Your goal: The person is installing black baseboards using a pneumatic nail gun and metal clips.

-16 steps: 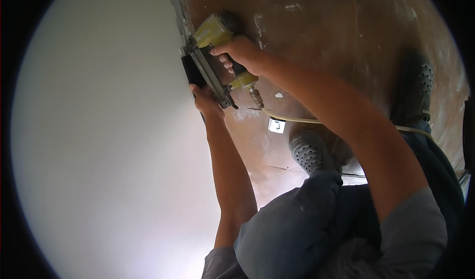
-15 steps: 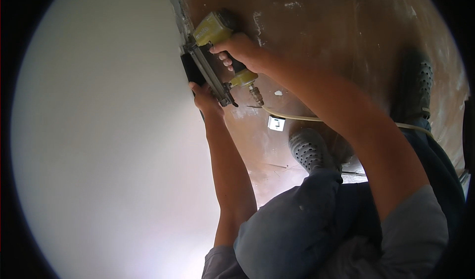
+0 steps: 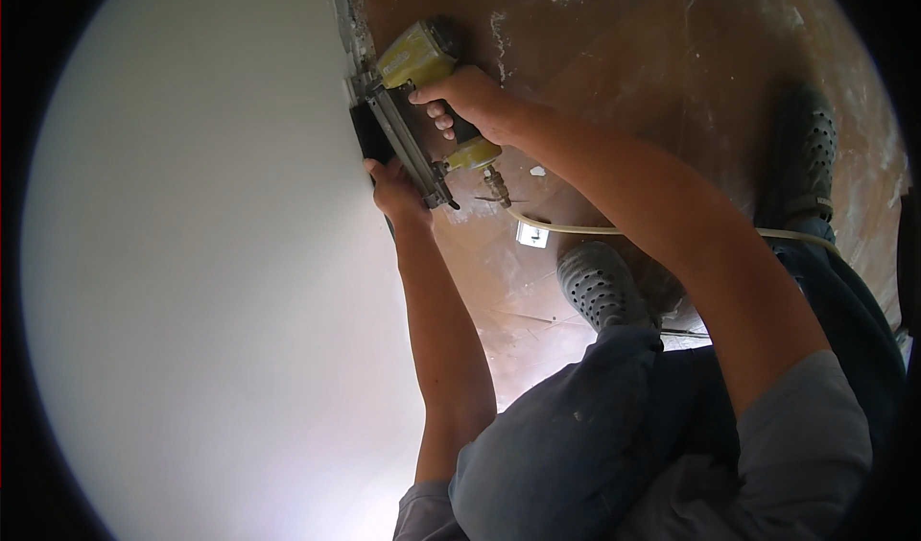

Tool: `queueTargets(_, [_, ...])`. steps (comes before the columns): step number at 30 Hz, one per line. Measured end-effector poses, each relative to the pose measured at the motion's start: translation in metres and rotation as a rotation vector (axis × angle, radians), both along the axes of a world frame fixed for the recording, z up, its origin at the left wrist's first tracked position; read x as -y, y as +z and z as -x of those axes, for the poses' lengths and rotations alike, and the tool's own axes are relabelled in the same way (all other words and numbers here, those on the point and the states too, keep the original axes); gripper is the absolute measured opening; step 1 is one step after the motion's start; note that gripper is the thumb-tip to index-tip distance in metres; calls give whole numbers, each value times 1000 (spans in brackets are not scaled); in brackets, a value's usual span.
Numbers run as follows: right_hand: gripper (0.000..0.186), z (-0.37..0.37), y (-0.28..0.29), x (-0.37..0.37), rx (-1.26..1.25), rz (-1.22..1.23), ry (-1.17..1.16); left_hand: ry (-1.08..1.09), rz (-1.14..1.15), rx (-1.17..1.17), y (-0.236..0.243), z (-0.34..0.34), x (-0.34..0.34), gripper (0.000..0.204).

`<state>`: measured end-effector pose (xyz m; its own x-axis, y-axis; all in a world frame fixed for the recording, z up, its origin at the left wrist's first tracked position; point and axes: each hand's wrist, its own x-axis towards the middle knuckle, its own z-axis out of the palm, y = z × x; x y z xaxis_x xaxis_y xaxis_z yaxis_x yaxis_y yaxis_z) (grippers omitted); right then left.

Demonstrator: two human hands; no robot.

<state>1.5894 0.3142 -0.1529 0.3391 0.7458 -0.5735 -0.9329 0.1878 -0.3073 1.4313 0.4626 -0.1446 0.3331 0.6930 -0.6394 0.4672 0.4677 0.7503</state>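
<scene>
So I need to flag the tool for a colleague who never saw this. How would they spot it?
Follow the white wall to its edge at the brown floor. There the right hand grips a yellow nail gun, the only yellow thing, trailing a pale hose.

My right hand (image 3: 470, 100) grips a nail gun (image 3: 422, 90) with a yellow, slightly glossy painted metal body and a dull grey metal magazine. A brass-looking fitting joins it to a smooth, cream plastic hose (image 3: 595, 229). My left hand (image 3: 393, 191) lies against the white wall (image 3: 192, 253) filling the left of the frame, matt and very smooth. The floor (image 3: 652, 52) at upper right looks like rough brown tile, dusty and smeared white. My shoes (image 3: 600, 287) are grey perforated rubber, my trousers blue-grey cloth.
</scene>
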Motion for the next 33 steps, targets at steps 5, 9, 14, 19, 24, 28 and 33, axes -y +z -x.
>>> queueTargets(5, [14, -2, 6, 1, 9, 4, 4, -13, -46, -28, 14, -7, 8, 80])
queueTargets(9, [14, -2, 3, -2, 3, 3, 11, 21, -30, -36, 13, -12, 10, 80])
queueTargets(14, [15, -1, 2, -1, 9, -1, 10, -5, 1, -6, 14, -10, 10, 80])
queueTargets(19, [14, 0, 5, 0, 4, 13, 11, -11, 15, 6, 13, -7, 9, 81])
queueTargets(24, [14, -2, 7, 1, 9, 18, 14, -1, 6, 15, 12, -8, 9, 79])
queueTargets(28, [15, -2, 6, 0, 2, 9, 10, 0, -1, -7, 13, -10, 10, 79])
queueTargets(33, [16, 0, 8, 0, 16, 13, 11, 22, 22, 22, 15, -11, 9, 79])
